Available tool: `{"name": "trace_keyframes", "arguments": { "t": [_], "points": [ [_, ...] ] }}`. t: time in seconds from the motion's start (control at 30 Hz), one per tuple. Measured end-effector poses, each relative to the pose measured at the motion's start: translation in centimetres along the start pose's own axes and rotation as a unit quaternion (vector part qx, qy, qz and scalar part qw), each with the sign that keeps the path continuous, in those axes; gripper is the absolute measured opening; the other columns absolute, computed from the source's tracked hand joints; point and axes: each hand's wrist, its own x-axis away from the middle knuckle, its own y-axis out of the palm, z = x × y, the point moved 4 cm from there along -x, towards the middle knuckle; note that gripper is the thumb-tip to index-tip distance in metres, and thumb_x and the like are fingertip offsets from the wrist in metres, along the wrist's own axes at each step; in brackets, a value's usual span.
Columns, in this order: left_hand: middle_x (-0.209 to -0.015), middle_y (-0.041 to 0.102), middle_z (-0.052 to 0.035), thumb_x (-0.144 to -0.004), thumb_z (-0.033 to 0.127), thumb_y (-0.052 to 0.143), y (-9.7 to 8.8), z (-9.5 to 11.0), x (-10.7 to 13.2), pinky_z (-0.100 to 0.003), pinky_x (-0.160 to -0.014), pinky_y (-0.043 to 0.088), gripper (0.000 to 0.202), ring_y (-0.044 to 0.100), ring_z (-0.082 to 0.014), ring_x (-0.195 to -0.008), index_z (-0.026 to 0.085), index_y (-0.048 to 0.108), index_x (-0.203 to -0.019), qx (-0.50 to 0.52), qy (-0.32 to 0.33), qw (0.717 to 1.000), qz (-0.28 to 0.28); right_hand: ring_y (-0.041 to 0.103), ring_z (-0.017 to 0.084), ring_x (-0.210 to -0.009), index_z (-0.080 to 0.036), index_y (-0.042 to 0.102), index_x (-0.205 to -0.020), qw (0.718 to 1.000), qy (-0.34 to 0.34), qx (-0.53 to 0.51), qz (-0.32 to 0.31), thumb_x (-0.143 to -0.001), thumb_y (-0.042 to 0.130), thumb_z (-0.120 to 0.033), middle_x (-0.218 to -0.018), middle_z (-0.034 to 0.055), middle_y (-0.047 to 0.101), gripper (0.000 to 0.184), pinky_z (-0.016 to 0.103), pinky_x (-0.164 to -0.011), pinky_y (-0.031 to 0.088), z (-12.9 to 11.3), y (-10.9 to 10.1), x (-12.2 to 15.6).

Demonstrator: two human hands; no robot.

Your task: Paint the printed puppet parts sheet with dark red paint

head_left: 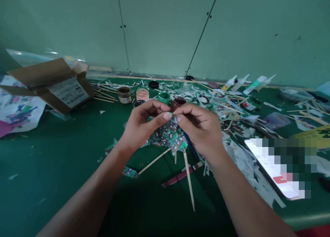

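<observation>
My left hand (146, 123) and my right hand (199, 127) meet in the middle, thumbs and forefingers pinched close together. A tiny gold-coloured bit shows between the fingertips; its kind is too small to tell. Just below, at my right fingertips, is the top of a painted cut-out puppet (171, 137) in green, grey and brown. A thin wooden stick (189, 180) runs down from its lower corner. Another stick (154, 161) leads to a painted piece (130, 172) at the lower left. My palms hide part of the puppet.
Behind my hands stand open paint jars, one green (164, 97) and one brown (124, 94). A flat red-handled brush (182, 175) lies in front. Paper scraps, scissors (229, 119) and glue bottles (255, 85) crowd the right, near a phone (273, 171). A cardboard box (54, 82) sits left.
</observation>
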Motion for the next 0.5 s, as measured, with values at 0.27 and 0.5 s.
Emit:
{"name": "trace_keyframes", "arguments": {
  "t": [0.27,0.5],
  "points": [
    [-0.066,0.053,0.0004,-0.076,0.058,0.068,0.2,-0.7,0.0,-0.024,-0.058,0.041,0.041,0.045,-0.0105,-0.063,0.018,0.063,-0.069,0.022,-0.04,0.998,-0.046,0.056,0.012,-0.066,-0.022,0.064,-0.081,0.997,-0.075,0.032,-0.012,-0.085,0.057,-0.019,-0.072,-0.0003,0.06,0.008,0.026,-0.059,0.044,-0.9,-0.1,0.1],
    [-0.079,0.068,-0.0028,-0.078,0.054,0.068,0.6,-0.2,0.4,-0.026,-0.071,0.049,0.035,0.06,-0.0143,-0.076,0.019,0.072,-0.08,0.044,-0.05,0.995,-0.075,0.058,0.015,-0.067,-0.025,0.066,-0.085,0.989,-0.132,0.07,0.016,-0.086,0.056,-0.019,-0.071,0.0,0.059,0.011,0.03,-0.06,0.046,-1.4,-0.4,0.5]
  ]
}}
